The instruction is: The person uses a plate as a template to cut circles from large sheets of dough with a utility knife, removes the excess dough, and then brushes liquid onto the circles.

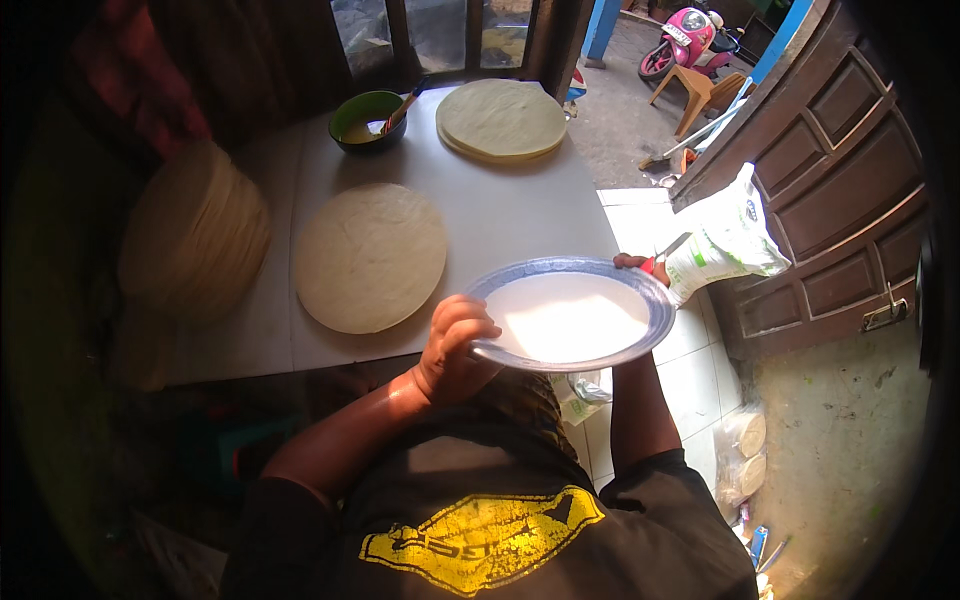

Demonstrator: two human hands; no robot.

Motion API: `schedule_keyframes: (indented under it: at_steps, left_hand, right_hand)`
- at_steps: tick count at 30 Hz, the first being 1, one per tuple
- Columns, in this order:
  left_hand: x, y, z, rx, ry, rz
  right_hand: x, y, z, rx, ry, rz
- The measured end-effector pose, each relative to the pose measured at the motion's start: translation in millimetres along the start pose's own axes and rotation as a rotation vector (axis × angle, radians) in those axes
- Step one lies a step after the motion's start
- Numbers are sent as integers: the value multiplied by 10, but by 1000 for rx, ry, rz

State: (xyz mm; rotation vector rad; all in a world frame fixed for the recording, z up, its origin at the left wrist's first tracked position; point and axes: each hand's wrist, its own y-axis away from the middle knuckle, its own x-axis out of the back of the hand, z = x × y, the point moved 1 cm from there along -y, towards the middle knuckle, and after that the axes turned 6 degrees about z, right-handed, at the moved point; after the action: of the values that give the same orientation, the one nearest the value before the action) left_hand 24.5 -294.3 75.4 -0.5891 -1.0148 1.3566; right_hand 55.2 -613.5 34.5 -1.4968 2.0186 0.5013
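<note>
A plate with a blue rim (pixel 559 264) is raised in front of my body, past the table's near right edge. Its pale inside is brightly sunlit, and I cannot tell whether powder lies in it. My left hand (pixel 459 341) grips the rim on the left. At the far right of the rim is my right hand (pixel 651 268), largely hidden by the plate, with something small and red (pixel 648 265) at its fingers. Left of the plate, one flat round dough sheet (pixel 371 259) lies on the white table (pixel 517 214).
A tall stack of round sheets (pixel 199 232) stands at the left. Farther back are a green bowl (pixel 358 112) holding liquid and a brush (pixel 405 105), and a low pile of sheets (pixel 501 118). A white sack (pixel 724 232) stands by the wooden door (pixel 840 180).
</note>
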Motion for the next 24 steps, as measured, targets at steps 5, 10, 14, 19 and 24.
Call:
schedule_keyframes:
  at_steps: [5,10,14,19,24]
  left_hand:
    - [-125,189,-195,-36,-1,-66]
    - [-150,355,-350,-42,30,-208]
    - [-108,333,-334,11,-64,-299]
    - [-25,300,-501,192,-255,-668]
    - [-128,271,-575,257,-244,-577]
  right_hand:
    - [357,79,211,138,22,21]
    - [258,24,152,-177,-154,231]
    - [373,20,75,-210,-5,136]
    - [414,-101,1,-399,153,-5]
    - [518,-302,-104,-441,544,264]
